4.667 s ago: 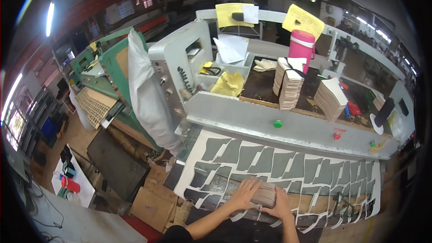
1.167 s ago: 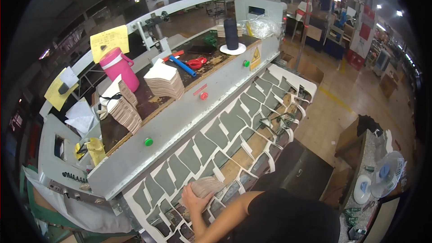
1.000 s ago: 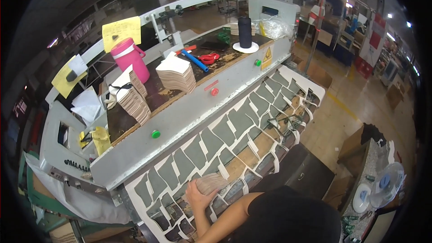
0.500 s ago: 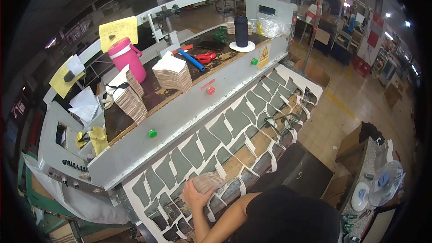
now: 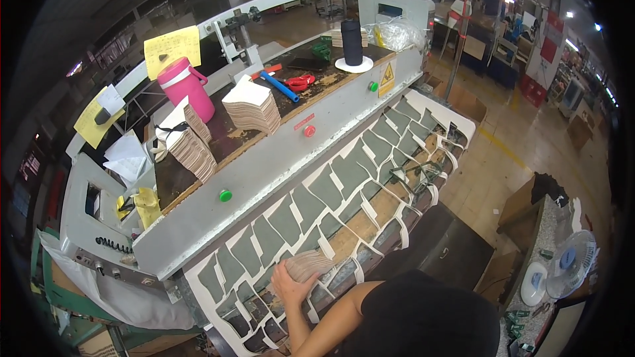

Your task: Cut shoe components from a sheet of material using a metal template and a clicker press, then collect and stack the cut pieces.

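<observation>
My left hand [image 5: 291,285] is closed round the near left end of a stack of cut pieces [image 5: 309,265], thumb on the near side. The stack shows many thin beige-brown layers and lies low over the cutting bed. Around it spreads a white cut-out sheet [image 5: 322,216], a web of thin strips with grey-green shapes [image 5: 326,188] showing in its openings. Some strips near the stack are lifted and curled. My right hand is out of view; a black sleeve [image 5: 423,311] fills the lower middle.
Behind the bed runs a grey machine beam [image 5: 264,182] with green and red buttons. On its ledge stand two layered stacks [image 5: 251,106], a pink jug [image 5: 186,89], a blue tube [image 5: 280,86] and a dark thread cone [image 5: 352,43]. A green cutting die [image 5: 418,177] lies right; a fan [image 5: 570,264] stands far right.
The view has shifted slightly. My left hand keeps its hold on the stack, which stays in nearly the same place on the bed.
</observation>
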